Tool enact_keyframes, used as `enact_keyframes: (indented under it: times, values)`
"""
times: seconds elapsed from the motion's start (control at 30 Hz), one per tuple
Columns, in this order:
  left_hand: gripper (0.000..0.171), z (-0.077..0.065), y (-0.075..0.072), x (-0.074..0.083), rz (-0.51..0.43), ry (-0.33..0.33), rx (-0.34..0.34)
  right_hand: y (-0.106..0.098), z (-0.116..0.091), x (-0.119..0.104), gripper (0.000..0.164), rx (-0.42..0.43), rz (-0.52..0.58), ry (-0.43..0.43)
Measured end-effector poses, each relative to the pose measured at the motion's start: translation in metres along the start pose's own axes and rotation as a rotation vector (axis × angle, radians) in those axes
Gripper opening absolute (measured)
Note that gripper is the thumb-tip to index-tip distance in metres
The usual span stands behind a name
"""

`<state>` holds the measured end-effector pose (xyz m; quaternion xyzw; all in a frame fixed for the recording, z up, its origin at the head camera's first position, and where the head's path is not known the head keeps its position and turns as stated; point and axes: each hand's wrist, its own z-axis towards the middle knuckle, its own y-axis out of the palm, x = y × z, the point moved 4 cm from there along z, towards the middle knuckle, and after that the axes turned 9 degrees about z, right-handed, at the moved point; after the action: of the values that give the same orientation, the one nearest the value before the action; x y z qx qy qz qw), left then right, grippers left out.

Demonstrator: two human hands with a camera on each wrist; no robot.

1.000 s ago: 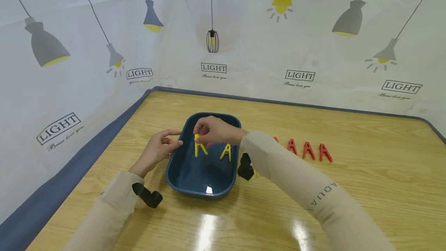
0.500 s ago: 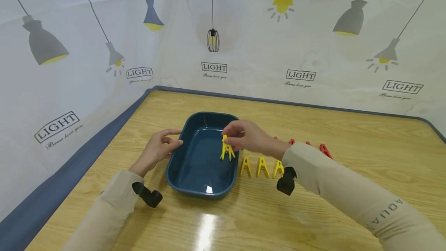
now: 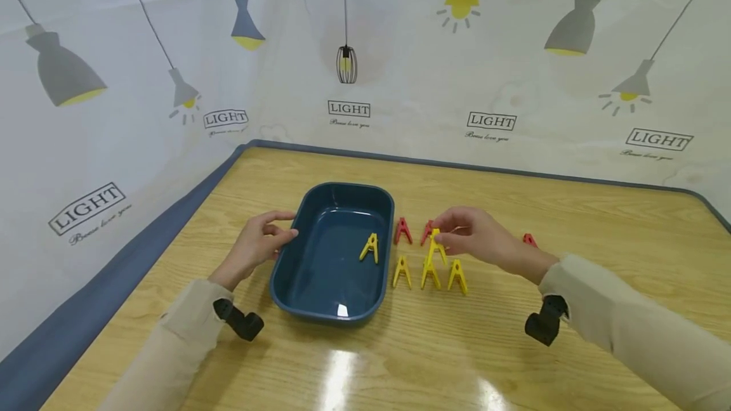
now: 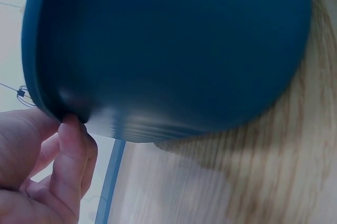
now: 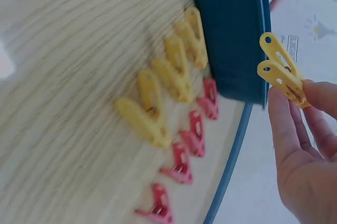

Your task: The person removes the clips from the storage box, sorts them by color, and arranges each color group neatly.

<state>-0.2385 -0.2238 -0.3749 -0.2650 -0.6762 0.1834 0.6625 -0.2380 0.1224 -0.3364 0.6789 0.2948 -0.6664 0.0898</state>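
My left hand point(image 3: 259, 243) pinches the left rim of a dark blue plastic basin point(image 3: 320, 278), thumb on one side of the wall in the left wrist view. One yellow clothespin point(image 3: 370, 247) lies inside the basin, near its right wall. To the right of the basin, my right hand point(image 3: 482, 236) holds another yellow clothespin point(image 5: 284, 71) between thumb and fingers, its forked legs pointing away from the palm. In the head view it overlaps the middle of three yellow clothespins point(image 3: 402, 271) lined up on the table.
Behind the yellow row runs a row of several red clothespins point(image 3: 402, 231), partly hidden by my right hand in the head view. All of it is on a wood-grain table point(image 3: 320, 366) with a blue edge. A white curtain printed with lamps point(image 3: 411, 68) hangs behind.
My right hand has carried the yellow clothespin out of the basin and rightward, over the clothespins on the table. The left hand has stayed at the basin's rim.
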Motion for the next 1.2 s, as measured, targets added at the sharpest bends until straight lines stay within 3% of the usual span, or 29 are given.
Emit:
enact_keyframes:
  times: [0.3, 0.5, 0.87, 1.2]
  values:
    - [0.043, -0.002, 0.001, 0.001, 0.008, -0.004, 0.007, -0.029, -0.03, 0.028, 0.032, 0.103, -0.011, 0.04]
    - [0.042, -0.001, 0.0, 0.001, 0.011, -0.005, 0.012, -0.043, -0.043, 0.043, 0.036, 0.113, -0.007, 0.06]
    - [0.042, -0.001, 0.0, 0.002, -0.005, 0.0, 0.007, -0.048, -0.045, 0.074, 0.034, 0.123, -0.041, 0.101]
    - [0.043, -0.001, 0.0, 0.001, -0.002, 0.001, 0.015, -0.044, -0.042, 0.083, 0.031, 0.145, -0.109, 0.122]
